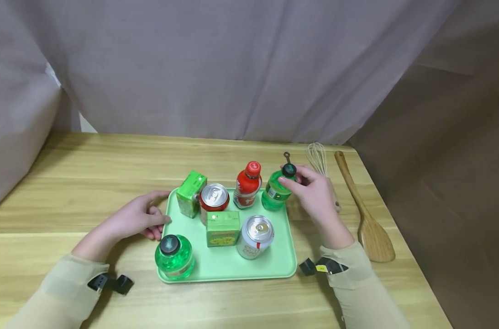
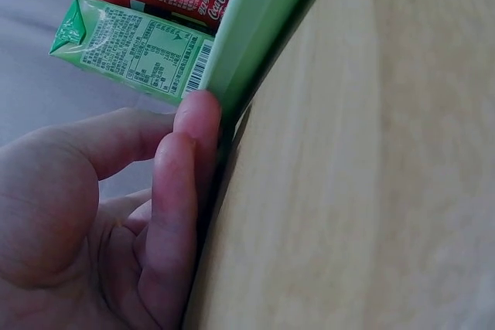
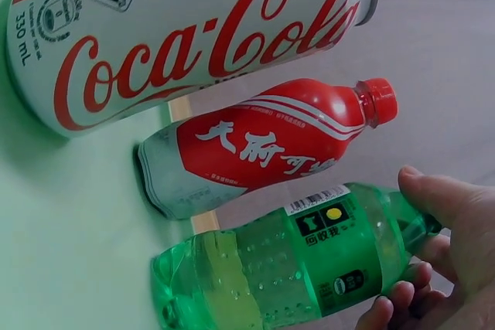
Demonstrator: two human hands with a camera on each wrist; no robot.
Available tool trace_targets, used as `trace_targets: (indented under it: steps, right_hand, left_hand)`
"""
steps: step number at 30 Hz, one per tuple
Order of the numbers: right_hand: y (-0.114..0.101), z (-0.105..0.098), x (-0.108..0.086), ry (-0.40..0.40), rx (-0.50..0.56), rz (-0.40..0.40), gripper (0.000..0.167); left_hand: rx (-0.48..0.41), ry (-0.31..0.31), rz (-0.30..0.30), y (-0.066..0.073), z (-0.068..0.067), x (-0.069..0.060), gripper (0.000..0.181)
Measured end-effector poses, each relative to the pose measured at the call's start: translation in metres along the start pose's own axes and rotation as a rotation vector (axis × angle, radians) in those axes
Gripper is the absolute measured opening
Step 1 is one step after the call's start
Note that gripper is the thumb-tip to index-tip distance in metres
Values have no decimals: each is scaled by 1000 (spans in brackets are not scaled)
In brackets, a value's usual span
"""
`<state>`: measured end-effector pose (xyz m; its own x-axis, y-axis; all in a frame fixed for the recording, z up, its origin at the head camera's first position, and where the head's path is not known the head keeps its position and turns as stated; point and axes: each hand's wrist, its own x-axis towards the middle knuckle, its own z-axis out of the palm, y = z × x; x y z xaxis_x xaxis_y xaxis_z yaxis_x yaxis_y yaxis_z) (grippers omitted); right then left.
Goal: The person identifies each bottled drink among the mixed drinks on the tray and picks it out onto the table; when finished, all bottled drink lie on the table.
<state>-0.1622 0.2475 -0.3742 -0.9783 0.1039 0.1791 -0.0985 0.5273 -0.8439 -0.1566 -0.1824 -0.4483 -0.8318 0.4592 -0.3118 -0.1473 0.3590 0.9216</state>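
Note:
My right hand (image 1: 312,192) grips a green soda bottle (image 3: 271,268) near its neck, at the tray's back right corner. The bottle is nearly upright; whether its base touches the tray is unclear. On the left, my left hand (image 1: 136,217) holds the left rim of the light green tray (image 1: 200,269), some fingers curled at the edge. A red-labelled bottle (image 1: 247,187), a red Coca-Cola can (image 1: 214,201), a white Coca-Cola can (image 1: 255,237) and two green drink cartons, one at the back (image 1: 191,194) and one in front (image 1: 223,228), stand on the tray. A second green bottle (image 1: 175,258) occupies its front left corner.
To the right of the tray lie a whisk (image 1: 317,157) and a wooden spatula (image 1: 374,233) on the wooden table (image 1: 85,183). A small dark ring-ended handle (image 1: 287,156) shows behind the held bottle. Grey cloth (image 1: 183,68) hangs behind the table.

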Motion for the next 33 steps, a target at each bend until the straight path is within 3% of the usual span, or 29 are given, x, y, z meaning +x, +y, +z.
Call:
trace_targets:
  steps: [7,14,22,29,33]
  right_hand:
    - [-6,4,-1,17,-2,30,37]
    - [-7,-2,-4,53,141,102,32]
    - [-15,-18,0,123,224,4,11]
    - [-15,-38,4,80,199,64,10]
    - [-11,-45,7,41,212,61,19]
  left_hand:
    - [12,10,-2,-2,-2,-3,88]
    - [1,-8,-9,-2,-1,-2,88]
    - [15,5,-12,-1,-4,-4,90]
    - [12,2,-17,-3,-7,-8,89]
    - [6,2,-8,-4,-9,-8,90]
